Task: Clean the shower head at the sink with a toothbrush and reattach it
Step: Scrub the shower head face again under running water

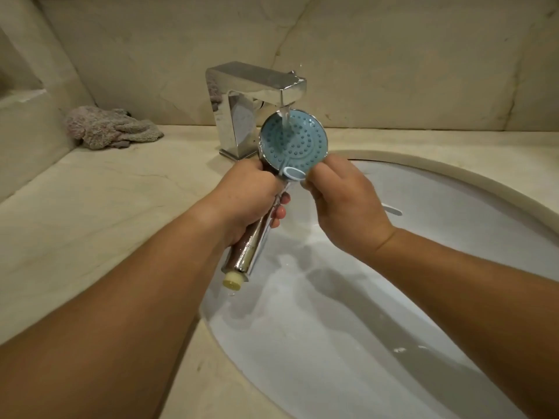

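Observation:
The shower head has a round blue face with several nozzles and a chrome handle ending in a cream threaded end. It is tilted up under the tap, and a stream of water falls on its upper face. My left hand is wrapped around the handle just below the head. My right hand pinches the lower right rim of the face, beside a pale blue lever tab. No toothbrush is in view.
A square chrome faucet stands behind the head and is running. The white oval sink lies below and to the right, with water in it. A crumpled pinkish cloth lies on the beige stone counter at the back left.

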Action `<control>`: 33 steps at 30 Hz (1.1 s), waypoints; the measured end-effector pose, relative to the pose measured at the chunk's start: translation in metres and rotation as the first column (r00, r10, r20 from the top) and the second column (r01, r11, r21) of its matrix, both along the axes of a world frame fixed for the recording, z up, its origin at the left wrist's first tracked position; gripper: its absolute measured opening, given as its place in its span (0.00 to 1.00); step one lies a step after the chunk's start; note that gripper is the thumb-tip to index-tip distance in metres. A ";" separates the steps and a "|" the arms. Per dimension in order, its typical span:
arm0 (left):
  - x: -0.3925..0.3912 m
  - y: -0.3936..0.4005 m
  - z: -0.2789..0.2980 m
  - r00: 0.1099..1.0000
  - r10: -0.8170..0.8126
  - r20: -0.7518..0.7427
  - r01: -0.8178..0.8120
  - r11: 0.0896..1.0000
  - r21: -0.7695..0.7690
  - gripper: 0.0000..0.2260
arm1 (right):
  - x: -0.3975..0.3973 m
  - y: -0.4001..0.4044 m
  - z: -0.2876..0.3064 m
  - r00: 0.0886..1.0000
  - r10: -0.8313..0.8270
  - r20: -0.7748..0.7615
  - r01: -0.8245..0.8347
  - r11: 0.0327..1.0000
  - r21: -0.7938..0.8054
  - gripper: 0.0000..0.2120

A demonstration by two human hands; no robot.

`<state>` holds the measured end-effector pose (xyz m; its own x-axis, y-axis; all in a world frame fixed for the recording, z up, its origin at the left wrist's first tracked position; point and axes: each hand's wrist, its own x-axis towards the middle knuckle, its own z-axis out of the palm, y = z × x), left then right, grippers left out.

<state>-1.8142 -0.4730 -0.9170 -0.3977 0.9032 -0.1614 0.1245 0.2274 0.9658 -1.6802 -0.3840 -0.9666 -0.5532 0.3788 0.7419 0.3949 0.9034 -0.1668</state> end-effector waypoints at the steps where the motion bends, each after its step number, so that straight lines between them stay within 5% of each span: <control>1: 0.000 0.000 0.001 1.000 0.003 -0.004 -0.003 1.000 0.001 0.06 | 0.000 0.001 -0.001 1.000 -0.005 -0.001 0.005 1.000 0.000 0.03; 13: -0.001 0.002 -0.004 0.993 0.006 -0.116 -0.008 1.000 -0.016 0.09 | -0.008 0.033 0.031 0.947 -0.267 -0.181 0.193 0.918 -0.345 0.07; 20: -0.001 0.006 -0.008 0.991 0.051 -0.123 -0.054 0.998 -0.018 0.08 | -0.023 0.029 0.043 0.978 -0.149 -0.148 0.117 0.971 -0.207 0.06; 28: -0.002 0.005 -0.006 0.990 0.009 -0.142 -0.012 1.000 -0.019 0.08 | -0.024 0.013 0.031 0.999 0.023 0.037 -0.027 0.991 0.127 0.03; 33: -0.001 0.007 -0.009 0.987 -0.008 -0.160 0.006 1.000 -0.015 0.08 | -0.012 0.036 0.048 0.971 -0.183 -0.153 0.161 0.977 -0.141 0.04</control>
